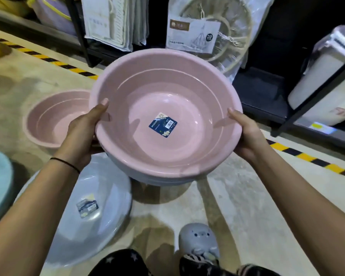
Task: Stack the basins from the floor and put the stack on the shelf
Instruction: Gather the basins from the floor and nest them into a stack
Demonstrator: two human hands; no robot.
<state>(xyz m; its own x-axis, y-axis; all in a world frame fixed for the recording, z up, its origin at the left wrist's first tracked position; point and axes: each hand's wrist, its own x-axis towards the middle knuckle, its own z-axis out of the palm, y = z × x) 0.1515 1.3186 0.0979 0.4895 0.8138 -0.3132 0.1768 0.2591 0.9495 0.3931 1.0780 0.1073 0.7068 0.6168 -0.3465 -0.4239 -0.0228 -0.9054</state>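
Slipper (197,239); basin (165,108) sticker (163,125) reads, seemingly, "MODERN".

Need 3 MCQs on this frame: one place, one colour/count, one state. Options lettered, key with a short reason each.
1. Where is the second pink basin?
A. on the shelf
B. on the floor, left of the held stack
C. inside the grey basin

2. What colour is the top basin of the held stack?
A. pink
B. green
C. white

3. How is the stack held?
A. one hand underneath
B. resting on the floor, untouched
C. both hands on opposite rims

Key:
1 B: it sits on the concrete floor, partly hidden behind the left hand.
2 A: its inside is pink, with a dark blue label at the bottom.
3 C: the left hand and the right hand each grip a side, thumbs over the rim.
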